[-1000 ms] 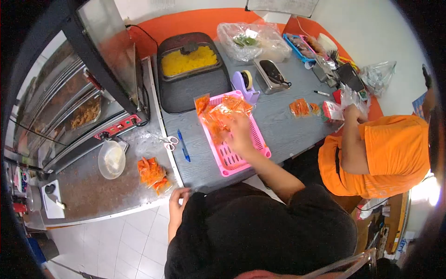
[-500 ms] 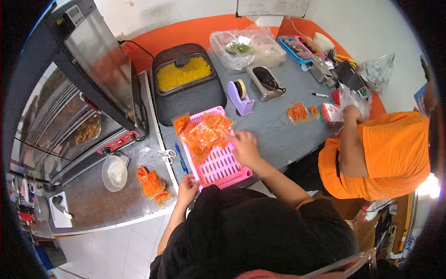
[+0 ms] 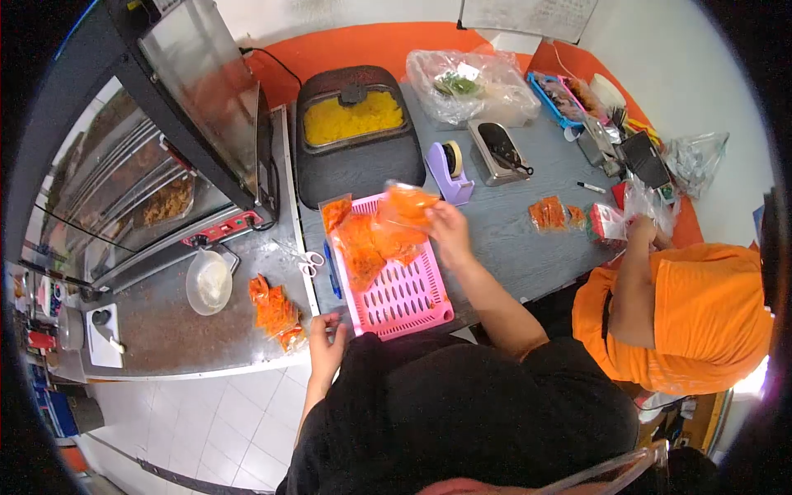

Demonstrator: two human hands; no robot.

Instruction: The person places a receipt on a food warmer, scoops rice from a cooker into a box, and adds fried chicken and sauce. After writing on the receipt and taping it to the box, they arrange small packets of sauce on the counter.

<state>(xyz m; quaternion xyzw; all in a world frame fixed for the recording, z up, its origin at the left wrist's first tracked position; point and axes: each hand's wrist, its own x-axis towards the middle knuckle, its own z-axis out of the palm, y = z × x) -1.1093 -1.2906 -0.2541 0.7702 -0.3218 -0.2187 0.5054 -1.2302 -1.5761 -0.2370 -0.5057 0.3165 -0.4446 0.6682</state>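
A pink slotted plastic basket (image 3: 406,299) lies in front of me, with several clear packets of orange food (image 3: 360,252) piled in its far half. My right hand (image 3: 450,235) pinches one clear packet of orange food (image 3: 406,200) by its edge, holding it tilted above the pile. At the counter edge, beside the basket's near left corner, is my left hand (image 3: 327,342). Its fingers are loosely bent and apart, with nothing visible in them. A blue pen (image 3: 332,271) lies along the basket's left side.
White-handled scissors (image 3: 310,263), more orange packets (image 3: 276,313) and a plastic bowl (image 3: 209,282) are at left. Beyond the basket stand a purple tape dispenser (image 3: 450,175), a metal tray (image 3: 499,153) and a pan of yellow food (image 3: 355,118). A co-worker in orange (image 3: 676,313) handles plastic bags at right.
My right hand has lifted a packet off the pile in the basket. My left hand has come away from the basket's near left corner. The whole view has shifted slightly.
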